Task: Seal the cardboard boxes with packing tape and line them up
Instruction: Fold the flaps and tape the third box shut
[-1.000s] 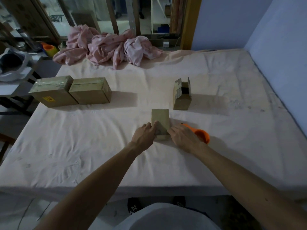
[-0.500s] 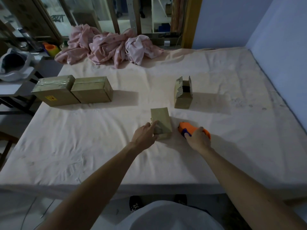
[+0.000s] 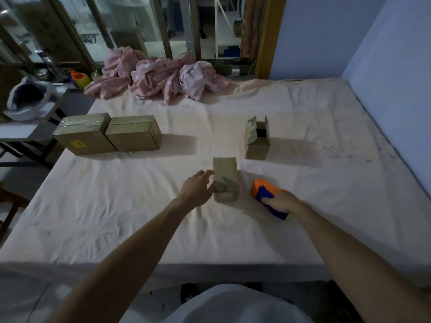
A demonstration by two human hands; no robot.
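Your right hand (image 3: 282, 201) is off the carton now. A second ago both hands were on the small cardboard box (image 3: 225, 178). Half a second ago that right hand was only just reaching the tape dispenser (image 3: 264, 191). Now its fingers are curled tight around the blue handle, and the orange body points away from you, just beside the box on its right. It is not touching the box.

Your left hand (image 3: 197, 188) stays where it was, fingers laid against the box's left face to brace it. I can't see them wrapping round it. The box sits in the middle of the bed sheet (image 3: 116, 206), straight ahead of you, with its top flaps down.

So folding looks finished and taping comes next. You'll want the dispenser up over the top seam while the left hand keeps the carton from sliding on that soft sheet. Whether a tape end is ready to stick, I can't tell from here.

The rest hasn't moved. The yellow-labelled box (image 3: 85, 134) and the second taped box (image 3: 134, 132) touch side by side at far left, so the line is already started. The open-flapped box (image 3: 257, 138) waits just beyond the one you're working on, flaps up and unsealed. By my count that's two done, one in hand, one to go.
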